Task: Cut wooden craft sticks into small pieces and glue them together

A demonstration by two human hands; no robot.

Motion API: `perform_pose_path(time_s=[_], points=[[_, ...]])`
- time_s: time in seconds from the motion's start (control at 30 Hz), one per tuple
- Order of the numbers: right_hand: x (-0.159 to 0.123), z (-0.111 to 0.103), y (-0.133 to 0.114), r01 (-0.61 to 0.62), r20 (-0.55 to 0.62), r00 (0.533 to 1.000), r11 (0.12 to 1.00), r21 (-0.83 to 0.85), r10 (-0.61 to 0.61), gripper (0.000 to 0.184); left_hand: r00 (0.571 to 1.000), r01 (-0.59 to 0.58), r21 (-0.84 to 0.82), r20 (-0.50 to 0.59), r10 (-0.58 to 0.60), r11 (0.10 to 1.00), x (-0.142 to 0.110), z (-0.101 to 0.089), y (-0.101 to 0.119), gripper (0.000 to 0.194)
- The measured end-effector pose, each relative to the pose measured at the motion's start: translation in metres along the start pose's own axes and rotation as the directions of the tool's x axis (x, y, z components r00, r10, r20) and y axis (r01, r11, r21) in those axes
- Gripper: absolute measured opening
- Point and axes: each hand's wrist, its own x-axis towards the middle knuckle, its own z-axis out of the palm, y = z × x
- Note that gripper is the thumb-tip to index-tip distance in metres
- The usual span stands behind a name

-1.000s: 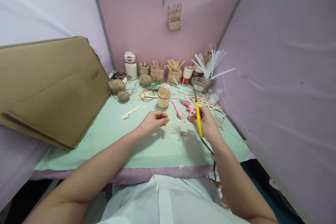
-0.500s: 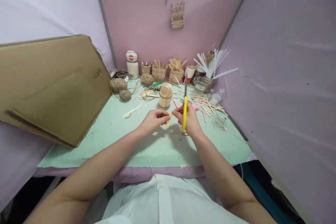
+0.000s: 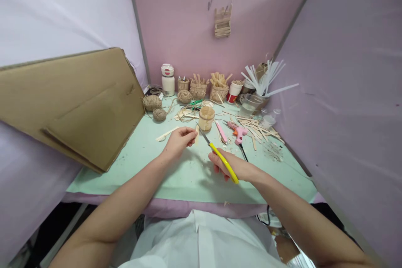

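Over the green surface (image 3: 125, 178), left hand (image 3: 178, 143) has its grip pinching a short pale strip (image 3: 197, 135), roughly upright, front-left of the round wooden cup (image 3: 206, 119). Right hand (image 3: 239, 166): grip wrapped around yellow-handled scissors (image 3: 223, 160), blades angled away and left toward the strip, contact unclear. Pink cutter (image 3: 221, 133) lies between cup and pink glue gun (image 3: 240, 133); loose sticks (image 3: 258, 128) farther right. Twine ball (image 3: 159, 114) left of cup.

Extends bare forearms (image 3: 135, 192) inward from the lower corners; pinches with left hand (image 3: 179, 142) left of centre, curls right hand (image 3: 225, 163) lower, right of centre.
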Motion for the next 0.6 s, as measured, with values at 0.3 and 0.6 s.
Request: perform_pose_path(time_s=[0.3,0.6], points=[[0.013,0.007,0.000,0.014,0.034,0.999,1.000,0.009,-0.014,0.054,0.998,0.058,-0.031,-0.021,-0.058,0.998,-0.004,0.000,0.002,0.026],[0.016,0.009,-0.002,0.033,0.044,0.998,0.999,-0.009,-0.033,0.054,0.994,0.112,-0.069,-0.002,-0.112,0.991,-0.005,-0.001,0.001,0.025]])
